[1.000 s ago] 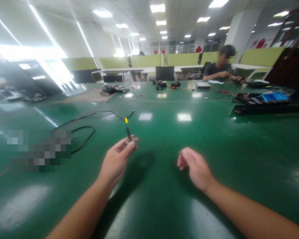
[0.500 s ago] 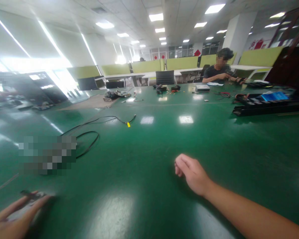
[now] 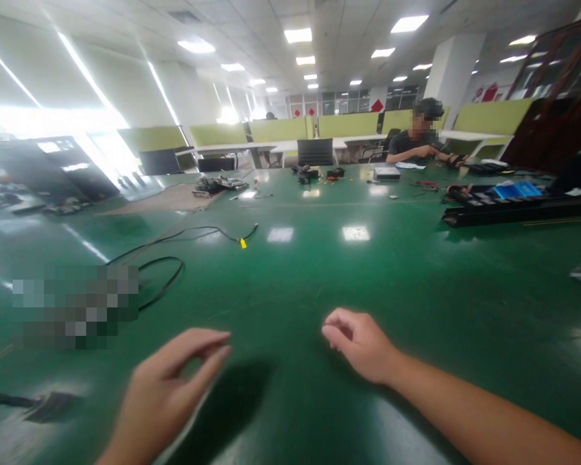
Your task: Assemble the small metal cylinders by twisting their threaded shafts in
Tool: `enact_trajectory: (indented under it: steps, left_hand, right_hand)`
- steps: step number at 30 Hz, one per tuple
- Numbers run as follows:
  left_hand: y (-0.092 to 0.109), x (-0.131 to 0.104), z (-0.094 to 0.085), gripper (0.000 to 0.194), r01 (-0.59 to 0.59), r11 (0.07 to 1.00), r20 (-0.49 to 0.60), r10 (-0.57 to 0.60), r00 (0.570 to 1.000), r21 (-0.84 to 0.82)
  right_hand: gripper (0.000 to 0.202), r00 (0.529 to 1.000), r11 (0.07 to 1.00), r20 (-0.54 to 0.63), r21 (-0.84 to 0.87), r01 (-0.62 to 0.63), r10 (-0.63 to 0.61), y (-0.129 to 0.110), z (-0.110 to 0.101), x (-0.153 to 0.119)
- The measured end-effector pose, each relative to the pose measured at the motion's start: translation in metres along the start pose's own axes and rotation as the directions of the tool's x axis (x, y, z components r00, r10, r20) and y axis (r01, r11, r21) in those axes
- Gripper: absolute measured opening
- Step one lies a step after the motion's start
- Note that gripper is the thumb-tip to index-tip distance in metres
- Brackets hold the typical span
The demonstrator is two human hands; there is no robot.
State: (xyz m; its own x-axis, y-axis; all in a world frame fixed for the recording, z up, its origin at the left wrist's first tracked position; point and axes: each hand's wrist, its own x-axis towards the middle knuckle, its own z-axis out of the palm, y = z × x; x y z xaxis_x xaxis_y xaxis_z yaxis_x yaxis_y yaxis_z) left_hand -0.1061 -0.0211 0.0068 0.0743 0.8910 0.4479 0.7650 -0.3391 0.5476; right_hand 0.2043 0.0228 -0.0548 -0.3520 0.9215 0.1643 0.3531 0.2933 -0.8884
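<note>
My left hand (image 3: 162,387) hovers over the green table (image 3: 281,278) at the lower left of centre. Its thumb and index finger are bent, with a small gap between their tips and nothing held. My right hand (image 3: 361,342) is loosely curled near the table, its fingertips together and no object visible in them. To the left of my left hand lies a flat dark item (image 3: 53,407) with a short black strap. Beyond it, a black cable (image 3: 167,284) loops out from a pixelated object (image 3: 97,307).
A yellow tag (image 3: 243,243) hangs on the cable. At the right sits a long black tray (image 3: 513,212) with blue items (image 3: 518,189). A person (image 3: 419,139) works at the table's far side. Small parts (image 3: 217,185) lie at the far left.
My left hand has let go of the dark item at the lower left and moved right, towards my right hand. My right hand stays curled; the view has shifted slightly.
</note>
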Motion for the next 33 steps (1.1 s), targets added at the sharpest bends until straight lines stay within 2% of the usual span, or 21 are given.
enact_trajectory:
  steps: [1,2,4,5,7,10,13,15,17,20,25,27,29,31,33]
  left_hand:
    - [0.019,0.006,0.022,0.012,-0.114,0.992,0.139,0.122,0.983,-0.061]
    - [0.039,0.013,0.043,0.017,-0.179,0.974,0.244,0.209,0.947,-0.138]
    - [0.071,0.025,0.080,0.023,-0.224,0.936,0.372,0.316,0.873,-0.271]
    - [0.083,0.030,0.095,0.022,-0.225,0.920,0.402,0.347,0.848,-0.319]
    - [0.094,0.035,0.113,0.018,-0.217,0.901,0.394,0.367,0.843,-0.374]
    - [0.092,0.034,0.121,0.016,-0.164,0.887,0.370,0.340,0.865,-0.432]
    - [0.083,0.030,0.118,0.022,-0.134,0.874,0.372,0.332,0.867,-0.467]
    - [0.079,0.030,0.115,0.030,-0.160,0.867,0.367,0.359,0.858,-0.472]
    - [0.074,0.032,0.113,0.037,-0.213,0.846,0.374,0.424,0.825,-0.490]
    - [0.064,0.038,0.110,0.039,-0.306,0.802,0.366,0.527,0.767,-0.513]
    - [0.058,0.042,0.107,0.031,-0.431,0.788,0.295,0.579,0.760,-0.439]
    - [0.057,0.041,0.098,0.026,-0.441,0.817,0.273,0.550,0.789,-0.371]
    - [0.049,0.039,0.077,0.021,-0.409,0.880,0.214,0.460,0.862,-0.243]
    - [0.033,0.034,0.045,0.015,-0.305,0.950,0.100,0.311,0.945,-0.067]
    - [0.012,0.026,0.007,0.012,-0.098,0.991,-0.053,0.103,0.993,0.095]
  right_hand:
    - [0.022,1.000,1.000,0.014,-0.016,0.006,-0.006,-0.002,0.000,-0.001]
    - [0.020,0.999,1.000,0.033,-0.023,0.018,-0.017,-0.003,0.000,-0.003]
    - [0.014,0.996,0.999,0.081,0.003,0.049,-0.049,-0.004,0.000,-0.006]
    - [0.012,0.993,0.998,0.099,0.028,0.061,-0.063,-0.004,0.000,-0.006]
    - [0.016,0.991,0.995,0.109,0.072,0.064,-0.072,-0.003,0.001,-0.007]
    - [0.015,0.994,0.995,0.102,0.094,0.015,-0.025,0.000,0.003,-0.005]
    - [0.015,0.994,0.997,0.113,0.071,-0.017,0.009,0.000,0.005,-0.003]
    - [0.014,0.993,0.998,0.113,0.052,-0.024,0.018,0.000,0.005,-0.003]
    - [0.013,0.991,0.995,0.123,0.083,-0.057,0.047,0.000,0.004,-0.002]
    - [0.023,0.977,0.968,0.180,0.201,-0.147,0.111,0.000,0.000,0.000]
    - [0.030,0.952,0.907,0.266,0.346,-0.242,0.153,-0.002,-0.002,0.001]
    - [0.019,0.954,0.877,0.264,0.413,-0.245,0.142,-0.001,-0.003,0.002]
    - [0.012,0.973,0.845,0.201,0.497,-0.198,0.110,0.002,-0.003,0.003]
    - [0.009,0.993,0.842,0.100,0.530,-0.100,0.055,0.008,-0.003,0.005]
    - [0.018,0.998,0.899,0.066,0.439,-0.008,-0.023,0.014,-0.002,0.006]
